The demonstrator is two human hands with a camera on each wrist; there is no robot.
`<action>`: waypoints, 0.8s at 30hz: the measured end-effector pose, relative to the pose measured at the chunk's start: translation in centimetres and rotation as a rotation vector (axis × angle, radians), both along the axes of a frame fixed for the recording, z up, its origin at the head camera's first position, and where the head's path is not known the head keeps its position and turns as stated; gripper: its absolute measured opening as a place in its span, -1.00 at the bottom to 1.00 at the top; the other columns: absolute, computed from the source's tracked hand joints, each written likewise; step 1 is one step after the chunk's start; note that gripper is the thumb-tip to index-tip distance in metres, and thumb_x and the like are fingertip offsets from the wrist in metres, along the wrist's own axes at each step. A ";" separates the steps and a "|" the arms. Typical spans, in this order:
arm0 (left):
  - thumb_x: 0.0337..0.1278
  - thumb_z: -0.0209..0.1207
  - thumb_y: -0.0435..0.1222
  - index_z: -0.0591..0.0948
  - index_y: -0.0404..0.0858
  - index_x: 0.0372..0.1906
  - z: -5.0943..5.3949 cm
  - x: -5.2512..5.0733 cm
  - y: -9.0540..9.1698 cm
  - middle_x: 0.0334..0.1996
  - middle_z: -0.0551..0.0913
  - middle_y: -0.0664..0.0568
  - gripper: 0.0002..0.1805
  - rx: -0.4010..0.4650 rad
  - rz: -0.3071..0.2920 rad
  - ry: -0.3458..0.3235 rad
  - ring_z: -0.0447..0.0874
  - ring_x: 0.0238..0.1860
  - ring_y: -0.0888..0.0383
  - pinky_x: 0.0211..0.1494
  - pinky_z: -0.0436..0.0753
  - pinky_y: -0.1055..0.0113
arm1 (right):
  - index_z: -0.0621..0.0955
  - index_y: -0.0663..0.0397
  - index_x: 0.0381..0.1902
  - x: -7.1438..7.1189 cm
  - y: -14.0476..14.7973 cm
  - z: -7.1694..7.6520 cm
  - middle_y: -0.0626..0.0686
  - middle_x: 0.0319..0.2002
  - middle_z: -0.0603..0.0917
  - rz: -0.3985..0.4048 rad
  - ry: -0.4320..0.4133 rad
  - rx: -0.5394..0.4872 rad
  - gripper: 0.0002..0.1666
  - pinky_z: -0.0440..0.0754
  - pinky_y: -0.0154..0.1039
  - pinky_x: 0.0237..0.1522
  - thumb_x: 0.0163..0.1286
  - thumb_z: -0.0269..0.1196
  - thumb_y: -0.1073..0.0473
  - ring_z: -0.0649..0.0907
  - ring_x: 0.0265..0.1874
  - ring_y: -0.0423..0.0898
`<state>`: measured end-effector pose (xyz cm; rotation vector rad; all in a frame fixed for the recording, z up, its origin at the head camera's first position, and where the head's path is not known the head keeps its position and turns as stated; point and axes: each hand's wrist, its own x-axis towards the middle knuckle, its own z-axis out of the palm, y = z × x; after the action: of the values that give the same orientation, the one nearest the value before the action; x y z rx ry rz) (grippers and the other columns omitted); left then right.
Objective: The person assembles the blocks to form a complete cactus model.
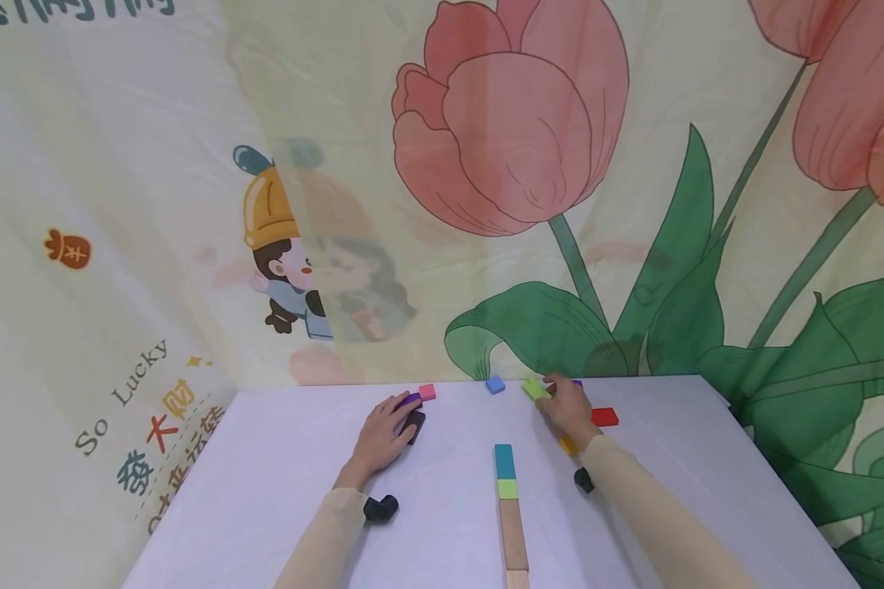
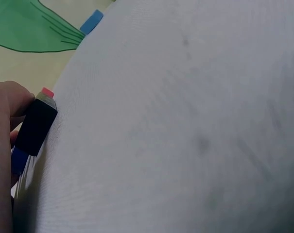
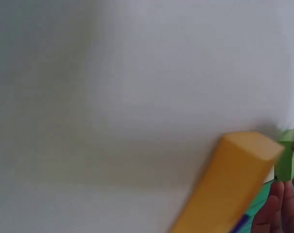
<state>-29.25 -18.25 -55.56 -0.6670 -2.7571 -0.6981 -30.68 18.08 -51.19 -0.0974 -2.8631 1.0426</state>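
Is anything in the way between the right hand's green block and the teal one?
Nothing visible: only tabletop shows between the green block and teal block; the blue block lies left of that path.

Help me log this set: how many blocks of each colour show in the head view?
Lime green blocks: 2
Purple blocks: 2
Pink block: 1
Black block: 1
Blue block: 1
Red block: 1
Orange block: 1
Teal block: 1
Brown block: 1
Tan block, cut off by the frame edge: 1
Total: 12 visible
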 end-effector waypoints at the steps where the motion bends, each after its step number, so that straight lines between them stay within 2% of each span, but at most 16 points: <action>1: 0.30 0.10 -0.11 0.45 -0.05 0.39 0.1 0.0 0.0 0.45 0.30 -0.09 -0.44 -0.002 0.002 -0.005 0.19 0.43 -0.21 0.44 0.17 -0.19 | 0.52 0.39 0.14 0.0 -0.1 0.1 0.28 -0.08 0.63 0.006 -0.002 0.012 -0.46 0.62 0.07 -0.04 0.22 0.34 0.26 0.60 -0.09 0.19; 6: 0.31 0.09 -0.10 0.46 -0.06 0.38 0.3 -0.1 0.4 0.45 0.31 -0.09 -0.46 0.009 0.000 -0.017 0.18 0.44 -0.22 0.44 0.15 -0.21 | 0.54 0.45 0.10 0.1 -0.3 0.1 0.28 -0.06 0.60 0.012 -0.066 0.017 -0.49 0.60 0.10 0.02 0.24 0.31 0.26 0.56 -0.05 0.19; 9: 0.30 0.09 -0.10 0.46 -0.06 0.38 0.3 -0.1 0.5 0.45 0.30 -0.09 -0.45 0.002 0.000 -0.018 0.18 0.44 -0.22 0.43 0.15 -0.21 | 0.54 0.46 0.09 0.4 -0.2 -0.1 0.31 -0.02 0.60 -0.021 -0.114 -0.088 -0.51 0.61 0.08 0.03 0.28 0.26 0.23 0.55 -0.03 0.21; 13: 0.28 0.10 -0.13 0.47 -0.09 0.36 0.3 0.2 0.5 0.43 0.33 -0.11 -0.46 0.007 0.001 0.002 0.20 0.42 -0.24 0.42 0.18 -0.22 | 0.55 0.45 0.07 0.8 -0.7 0.2 0.30 -0.07 0.61 -0.056 -0.175 -0.262 -0.52 0.69 -0.11 -0.14 0.30 0.27 0.19 0.61 -0.16 0.13; 16: 0.28 0.11 -0.14 0.48 -0.10 0.36 0.3 0.2 0.3 0.43 0.33 -0.12 -0.46 0.010 0.004 0.006 0.21 0.42 -0.25 0.41 0.19 -0.23 | 0.51 0.36 0.15 1.1 -1.4 0.5 0.23 -0.21 0.61 -0.012 -0.223 -0.329 -0.47 0.68 -0.24 -0.31 0.27 0.30 0.22 0.61 -0.35 0.03; 19: 0.30 0.09 -0.11 0.46 -0.08 0.38 0.2 0.1 0.2 0.44 0.31 -0.10 -0.45 -0.005 0.012 -0.009 0.19 0.43 -0.23 0.42 0.17 -0.22 | 0.45 0.22 0.27 1.4 -2.2 0.7 0.16 -0.31 0.56 0.070 -0.244 -0.343 -0.38 0.64 -0.27 -0.37 0.26 0.32 0.25 0.58 -0.43 -0.02; 21: 0.30 0.09 -0.11 0.45 -0.07 0.38 0.1 0.1 0.2 0.45 0.30 -0.10 -0.45 -0.010 0.013 -0.012 0.19 0.44 -0.22 0.43 0.17 -0.22 | 0.46 0.14 0.28 1.7 -2.8 0.7 0.11 -0.37 0.55 0.120 -0.238 -0.337 -0.39 0.60 -0.28 -0.41 0.27 0.32 0.26 0.55 -0.48 -0.05; 24: 0.30 0.09 -0.11 0.46 -0.09 0.38 0.0 0.2 0.2 0.44 0.31 -0.12 -0.45 -0.010 0.008 -0.003 0.20 0.43 -0.24 0.41 0.19 -0.23 | 0.52 0.14 0.21 2.0 -3.6 0.6 0.10 -0.42 0.55 0.172 -0.225 -0.329 -0.48 0.57 -0.29 -0.45 0.28 0.33 0.27 0.53 -0.51 -0.05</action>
<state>-29.06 -18.06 -55.53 -0.6576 -2.7660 -0.6839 -28.66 14.46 -50.63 0.0111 -2.9036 1.6296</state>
